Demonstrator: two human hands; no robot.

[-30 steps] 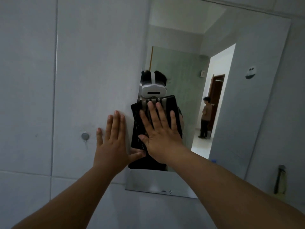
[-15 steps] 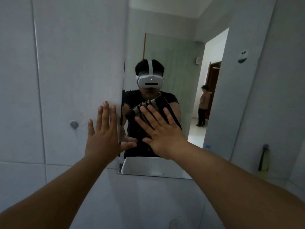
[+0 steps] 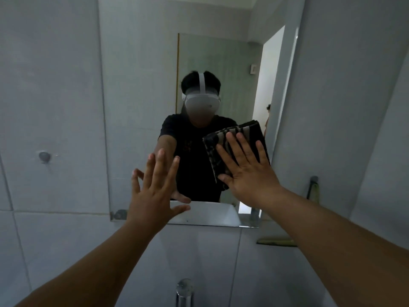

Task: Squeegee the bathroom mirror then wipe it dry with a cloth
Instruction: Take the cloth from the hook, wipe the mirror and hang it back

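The mirror [image 3: 137, 85] hangs on the tiled wall straight ahead and shows my reflection. My right hand [image 3: 245, 171] presses a dark striped cloth [image 3: 250, 131] flat against the glass near the mirror's right edge, fingers spread over it. My left hand [image 3: 152, 191] lies open and flat on the lower part of the mirror, left of the cloth, holding nothing. A dark and yellow-green tool [image 3: 276, 242] hangs on the wall to the right of the mirror. My right forearm hides its middle.
A chrome tap [image 3: 184, 291] stands below, at the bottom edge of view. A round metal peg [image 3: 44, 156] sticks out of the wall tile on the left. A small clip [image 3: 119, 214] holds the mirror's lower left corner.
My right hand has slid the cloth from the mirror's left side across to its right side. My left hand has moved off the wall tile onto the glass.
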